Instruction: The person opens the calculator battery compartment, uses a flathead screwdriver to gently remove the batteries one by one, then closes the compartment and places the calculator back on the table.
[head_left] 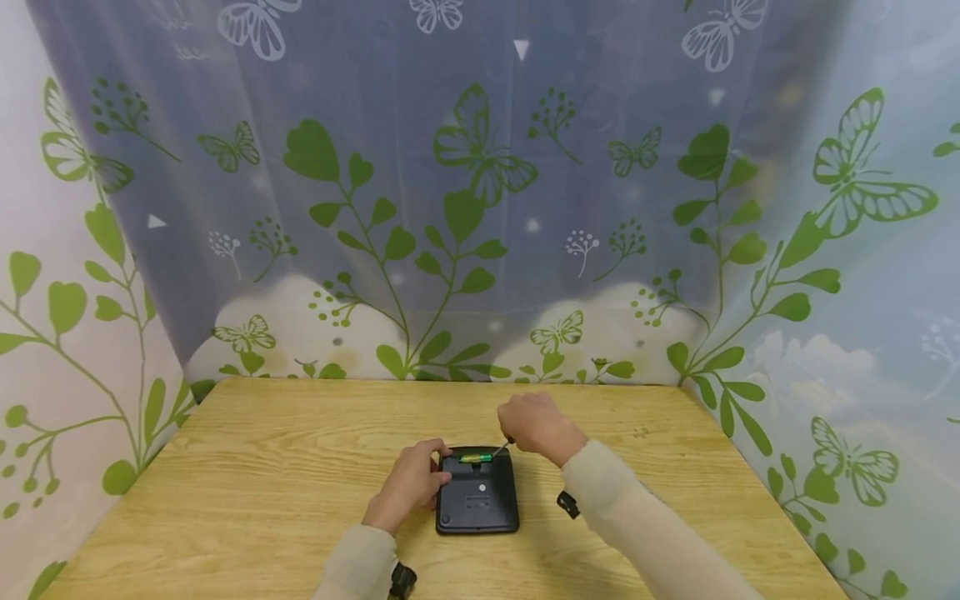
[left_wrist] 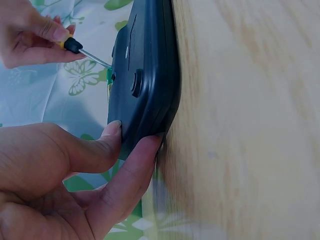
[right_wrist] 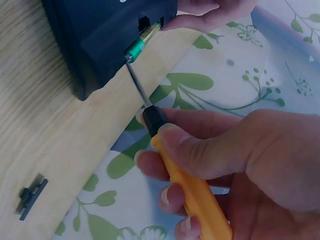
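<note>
A black calculator (head_left: 480, 512) lies face down on the wooden table, its battery slot uncovered near the far edge. A green-and-yellow battery (right_wrist: 144, 42) sits in that slot and shows above the casing. My left hand (head_left: 411, 479) pinches the calculator's left edge, thumb (left_wrist: 97, 152) on the back face and a finger at the side near the table. In my right hand (head_left: 542, 427) is a screwdriver (right_wrist: 186, 187) with a yellow-and-black handle, gripped between thumb and curled fingers. Its metal tip meets the green end of the battery.
A small black cover piece (right_wrist: 34, 199) lies on the table to the right of the calculator, seen in the right wrist view. The wooden table (head_left: 262, 467) reaches back to a patterned curtain (head_left: 390, 208). A dark wrist camera (head_left: 568, 504) is under the right sleeve.
</note>
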